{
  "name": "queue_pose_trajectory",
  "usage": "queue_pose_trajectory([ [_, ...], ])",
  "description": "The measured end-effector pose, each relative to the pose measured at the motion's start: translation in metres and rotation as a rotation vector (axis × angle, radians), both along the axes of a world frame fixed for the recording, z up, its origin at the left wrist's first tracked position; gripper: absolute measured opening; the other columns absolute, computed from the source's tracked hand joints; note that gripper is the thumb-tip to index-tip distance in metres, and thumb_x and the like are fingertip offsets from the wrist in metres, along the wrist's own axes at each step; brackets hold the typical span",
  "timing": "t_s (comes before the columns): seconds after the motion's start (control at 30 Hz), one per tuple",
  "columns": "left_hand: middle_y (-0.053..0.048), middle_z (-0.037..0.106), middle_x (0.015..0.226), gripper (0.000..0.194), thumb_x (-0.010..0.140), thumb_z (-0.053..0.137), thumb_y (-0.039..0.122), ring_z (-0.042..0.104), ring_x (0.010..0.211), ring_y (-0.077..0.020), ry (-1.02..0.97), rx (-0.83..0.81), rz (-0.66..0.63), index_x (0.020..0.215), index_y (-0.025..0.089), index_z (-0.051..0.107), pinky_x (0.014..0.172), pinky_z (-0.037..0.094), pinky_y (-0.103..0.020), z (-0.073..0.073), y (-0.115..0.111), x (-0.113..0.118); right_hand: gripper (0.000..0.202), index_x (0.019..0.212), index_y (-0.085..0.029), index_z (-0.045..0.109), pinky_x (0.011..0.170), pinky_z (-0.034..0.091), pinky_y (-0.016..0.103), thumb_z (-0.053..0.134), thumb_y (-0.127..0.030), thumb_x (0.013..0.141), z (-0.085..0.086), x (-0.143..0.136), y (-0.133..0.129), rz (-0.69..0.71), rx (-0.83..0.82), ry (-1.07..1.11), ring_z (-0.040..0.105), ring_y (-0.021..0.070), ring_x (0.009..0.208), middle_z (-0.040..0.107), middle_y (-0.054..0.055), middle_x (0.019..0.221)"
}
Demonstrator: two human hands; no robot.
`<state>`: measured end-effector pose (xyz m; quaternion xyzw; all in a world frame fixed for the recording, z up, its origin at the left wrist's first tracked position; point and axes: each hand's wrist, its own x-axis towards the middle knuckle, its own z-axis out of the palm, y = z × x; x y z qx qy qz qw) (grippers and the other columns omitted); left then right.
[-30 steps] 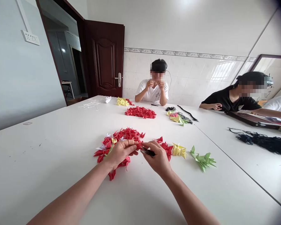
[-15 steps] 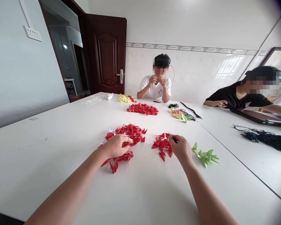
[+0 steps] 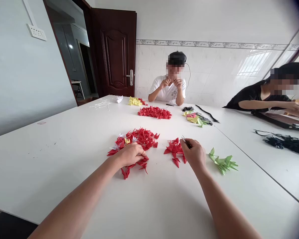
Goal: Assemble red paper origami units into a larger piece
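Observation:
My left hand (image 3: 133, 154) reaches down into the near edge of a pile of red folded paper pieces (image 3: 145, 136), its fingers pressed together at a red piece. A few white and yellow pieces (image 3: 127, 140) lie among the red ones beside it. My right hand (image 3: 194, 152) is closed on a small dark pointed tool (image 3: 187, 142), whose tip points up and left. Just left of that hand is a smaller group of red paper pieces (image 3: 174, 146). Green folded paper pieces (image 3: 223, 163) lie to its right.
Across the white table (image 3: 64, 172), a person in white (image 3: 166, 89) sits behind a long red paper pile (image 3: 154, 112). Dark cords (image 3: 286, 144) and an open dark case (image 3: 279, 120) lie at right, near a person in black (image 3: 256, 96).
My left hand has shifted slightly right and onto the lower red pieces, uncovering yellow and white ones. My right hand keeps the tool. The person in black has brought their hands together.

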<state>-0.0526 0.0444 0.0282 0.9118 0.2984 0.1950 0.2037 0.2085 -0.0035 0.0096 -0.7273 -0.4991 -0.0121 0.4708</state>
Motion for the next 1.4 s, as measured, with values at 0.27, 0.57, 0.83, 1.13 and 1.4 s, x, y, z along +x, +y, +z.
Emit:
queue_pose_trajectory([
  [0.27, -0.003, 0.067, 0.087, 0.014, 0.078, 0.051, 0.024, 0.061, 0.070, -0.0143, -0.319, -0.027, 0.255, 0.083, 0.018, 0.062, 0.062, 0.047, -0.024, -0.007, -0.012, 0.016, 0.024, 0.078, -0.017, 0.067, 0.058, 0.044, 0.025, 0.053, -0.037, 0.076, -0.003, -0.059, -0.010, 0.453, 0.024, 0.087, 0.057, 0.0153, 0.062, 0.063, 0.003, 0.069],
  [0.57, 0.002, 0.058, 0.062, 0.009, 0.080, 0.050, 0.025, 0.055, 0.055, -0.0099, -0.547, -0.296, 0.173, 0.080, 0.018, 0.054, 0.051, 0.044, -0.020, -0.007, -0.023, 0.026, 0.016, 0.081, -0.019, 0.066, 0.054, 0.043, 0.022, 0.057, -0.030, 0.075, 0.001, -0.078, -0.018, 0.517, 0.045, 0.033, 0.055, 0.0124, 0.059, 0.062, 0.002, 0.073],
  [0.83, -0.003, 0.062, 0.080, 0.031, 0.081, 0.054, 0.035, 0.063, 0.068, -0.0153, -0.680, -0.392, 0.248, 0.106, 0.018, 0.046, 0.060, 0.051, -0.026, -0.012, -0.015, 0.027, 0.026, 0.084, -0.018, 0.063, 0.054, 0.044, 0.023, 0.057, -0.043, 0.076, 0.009, -0.079, -0.021, 0.524, 0.002, 0.089, 0.057, 0.0140, 0.061, 0.064, 0.002, 0.071],
  [1.13, -0.005, 0.064, 0.087, 0.020, 0.087, 0.045, 0.032, 0.060, 0.077, -0.0158, -0.541, -0.066, 0.240, 0.092, 0.019, 0.059, 0.068, 0.050, -0.028, -0.009, -0.014, 0.022, 0.028, 0.096, -0.017, 0.064, 0.057, 0.045, 0.023, 0.048, -0.037, 0.085, 0.011, -0.076, -0.023, 0.685, -0.003, 0.040, 0.058, 0.0144, 0.066, 0.066, 0.004, 0.079],
  [1.4, -0.009, 0.059, 0.108, 0.025, 0.087, 0.046, 0.028, 0.058, 0.098, -0.0196, -0.574, -0.109, 0.133, 0.105, 0.019, 0.060, 0.075, 0.053, -0.029, -0.009, -0.016, 0.024, 0.031, 0.097, -0.019, 0.066, 0.060, 0.045, 0.024, 0.045, -0.039, 0.086, 0.009, -0.073, -0.021, 0.683, -0.028, 0.047, 0.056, 0.0149, 0.068, 0.064, 0.003, 0.076],
])
